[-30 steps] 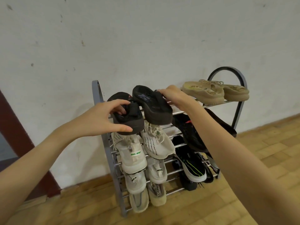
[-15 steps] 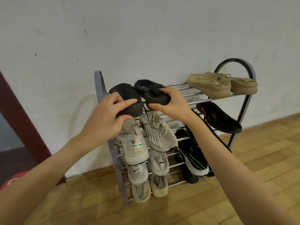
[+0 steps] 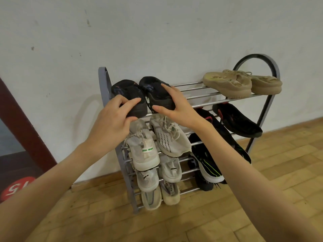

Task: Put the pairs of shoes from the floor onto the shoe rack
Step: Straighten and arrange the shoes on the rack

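Note:
A grey metal shoe rack (image 3: 195, 86) stands against the white wall. On the left end of its top shelf lie two black shoes side by side. My left hand (image 3: 113, 123) grips the heel end of the left black shoe (image 3: 125, 90). My right hand (image 3: 174, 107) wraps over the right black shoe (image 3: 155, 91), thumb under its heel. Both shoes rest on the top bars, toes toward the wall.
A tan pair (image 3: 241, 83) sits at the top shelf's right end. White sneakers (image 3: 167, 137) fill the left of the lower shelves, black shoes (image 3: 236, 119) the right. Wooden floor (image 3: 262, 198) lies below. A dark red door frame (image 3: 22, 123) stands at left.
Both black shoes have been lowered from tilted in the air onto the top shelf and now lie flat. My hands stay on their heels. The view has drawn closer to the rack.

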A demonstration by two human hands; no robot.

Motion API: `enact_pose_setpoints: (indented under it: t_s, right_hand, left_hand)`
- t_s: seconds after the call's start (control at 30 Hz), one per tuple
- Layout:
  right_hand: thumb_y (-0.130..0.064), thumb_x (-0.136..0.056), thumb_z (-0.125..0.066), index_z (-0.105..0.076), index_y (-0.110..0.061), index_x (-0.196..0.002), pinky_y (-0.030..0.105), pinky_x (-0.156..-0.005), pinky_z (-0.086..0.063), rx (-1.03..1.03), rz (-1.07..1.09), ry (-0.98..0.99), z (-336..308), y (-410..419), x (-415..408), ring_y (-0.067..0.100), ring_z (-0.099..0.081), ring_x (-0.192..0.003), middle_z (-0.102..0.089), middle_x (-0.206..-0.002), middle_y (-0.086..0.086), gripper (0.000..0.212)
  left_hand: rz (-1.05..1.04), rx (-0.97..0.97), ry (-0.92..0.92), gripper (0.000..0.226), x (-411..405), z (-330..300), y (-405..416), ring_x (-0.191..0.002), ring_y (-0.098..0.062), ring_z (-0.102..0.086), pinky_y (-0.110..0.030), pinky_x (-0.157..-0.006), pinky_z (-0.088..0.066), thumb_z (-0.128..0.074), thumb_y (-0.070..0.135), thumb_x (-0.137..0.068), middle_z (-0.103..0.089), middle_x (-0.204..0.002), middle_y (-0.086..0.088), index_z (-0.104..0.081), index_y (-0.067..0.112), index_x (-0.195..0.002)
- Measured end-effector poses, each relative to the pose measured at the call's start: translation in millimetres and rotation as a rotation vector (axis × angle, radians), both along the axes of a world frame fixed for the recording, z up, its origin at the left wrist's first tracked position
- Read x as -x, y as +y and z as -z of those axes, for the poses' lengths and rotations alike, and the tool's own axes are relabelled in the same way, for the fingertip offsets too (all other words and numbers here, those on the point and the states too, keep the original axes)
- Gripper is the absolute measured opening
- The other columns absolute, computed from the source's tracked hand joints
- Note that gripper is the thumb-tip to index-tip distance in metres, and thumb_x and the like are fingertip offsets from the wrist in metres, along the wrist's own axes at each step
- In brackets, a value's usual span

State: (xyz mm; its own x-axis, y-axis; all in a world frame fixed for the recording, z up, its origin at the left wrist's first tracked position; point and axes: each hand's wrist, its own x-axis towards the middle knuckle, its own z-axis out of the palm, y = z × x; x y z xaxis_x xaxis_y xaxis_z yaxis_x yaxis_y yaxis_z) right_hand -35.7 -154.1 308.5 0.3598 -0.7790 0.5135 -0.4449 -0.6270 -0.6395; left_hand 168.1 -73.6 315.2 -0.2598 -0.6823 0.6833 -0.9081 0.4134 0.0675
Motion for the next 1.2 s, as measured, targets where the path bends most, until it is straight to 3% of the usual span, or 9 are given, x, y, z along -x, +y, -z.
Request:
enact_pose_setpoints:
  t_s: [0.2,0.33,0.47,0.53,0.63,0.83,0.97,1.1,1.2]
  right_hand:
    - [-0.043,-0.089,-0.062,-0.021,-0.014,-0.152,0.042,-0.114,-0.034,-0.026,0.039,0.046,-1.4,2.9,-7.0,0.026,-0.034,-0.138,-0.024,-0.153,0.015,0.081]
    - [-0.038,-0.095,-0.056,-0.017,-0.013,-0.153,0.029,-0.117,-0.018,0.088,0.111,-0.064,11.5,23.0,0.0,0.026,-0.016,-0.147,-0.013,-0.158,0.017,0.075]
    - [-0.008,-0.089,-0.057,-0.050,0.003,-0.118,0.029,-0.077,-0.048,0.405,0.314,-0.406,50.5,48.6,12.1,0.020,-0.053,-0.089,-0.052,-0.105,0.016,0.031]
    - [-0.005,-0.087,-0.056,-0.050,-0.004,-0.097,0.026,-0.065,-0.042,0.207,0.368,-0.534,73.0,65.3,14.0,0.015,-0.045,-0.071,-0.048,-0.083,0.006,0.012]
    - [-0.005,-0.084,-0.058,-0.040,-0.011,-0.081,0.027,-0.061,-0.035,-0.178,0.506,-0.756,103.0,81.8,12.6,0.009,-0.033,-0.061,-0.035,-0.070,-0.001,0.020]
    - [-0.037,-0.080,-0.074,-0.042,-0.010,-0.104,0.025,-0.068,-0.046,-0.763,0.576,-0.980,139.5,79.1,-0.7,0.011,-0.049,-0.071,-0.050,-0.087,0.001,0.049]
    - [-0.028,-0.087,-0.067,-0.054,-0.003,-0.119,0.034,-0.072,-0.060,-0.752,0.387,-0.895,146.1,64.9,2.1,0.025,-0.072,-0.081,-0.069,-0.102,0.014,0.044]
    - [-0.009,-0.088,-0.054,-0.063,-0.001,-0.099,0.039,-0.077,-0.060,-0.583,0.376,-0.942,134.9,69.4,18.9,0.031,-0.068,-0.092,-0.069,-0.097,0.012,0.017]
    - [-0.011,-0.091,-0.048,-0.057,-0.013,-0.077,0.029,-0.063,-0.049,-0.436,0.457,-1.051,116.3,82.9,41.7,0.012,-0.056,-0.072,-0.057,-0.075,-0.003,0.017]
  left_hand:
    - [-0.003,-0.025,0.037,0.053,5.8,2.3,2.8,-0.110,-0.030,-0.054,-0.038,-0.090,-0.047,-0.061,0.011,-0.089,-0.054,-0.125,-0.012,-0.047,0.014,-0.139]
    - [0.006,0.014,0.145,0.059,6.0,12.1,11.9,-0.132,-0.027,-0.040,-0.034,-0.108,-0.038,-0.063,0.013,-0.087,-0.039,-0.144,-0.015,-0.041,0.010,-0.142]
    - [0.043,0.246,0.219,0.031,5.2,33.2,32.9,-0.104,-0.025,-0.054,-0.018,-0.091,-0.043,-0.061,0.002,-0.085,-0.056,-0.112,-0.019,-0.058,-0.003,-0.116]
    - [0.071,0.205,0.190,0.022,6.5,48.8,40.2,-0.092,-0.020,-0.056,-0.019,-0.082,-0.044,-0.060,0.000,-0.086,-0.060,-0.100,-0.014,-0.061,-0.002,-0.107]
    - [0.053,-0.040,0.210,0.026,12.7,77.0,49.3,-0.097,-0.011,-0.053,-0.024,-0.085,-0.047,-0.062,0.005,-0.086,-0.059,-0.107,-0.004,-0.060,0.008,-0.112]
    - [0.061,-0.271,0.205,0.052,19.9,111.1,45.1,-0.133,-0.003,-0.034,-0.015,-0.109,-0.023,-0.053,0.033,-0.090,-0.043,-0.143,0.008,-0.042,0.023,-0.140]
    - [0.054,-0.294,0.269,0.051,30.0,118.6,40.3,-0.136,-0.007,-0.034,-0.032,-0.112,-0.031,-0.053,0.036,-0.089,-0.040,-0.145,0.008,-0.045,0.024,-0.138]
    - [0.060,-0.306,0.352,0.042,39.0,115.4,42.3,-0.133,-0.006,-0.037,-0.027,-0.110,-0.030,-0.060,0.024,-0.090,-0.044,-0.141,0.009,-0.052,0.022,-0.131]
    - [0.078,-0.296,0.384,0.038,47.0,105.1,41.2,-0.125,-0.009,-0.046,-0.029,-0.107,-0.036,-0.063,0.016,-0.089,-0.051,-0.131,0.006,-0.056,0.021,-0.125]
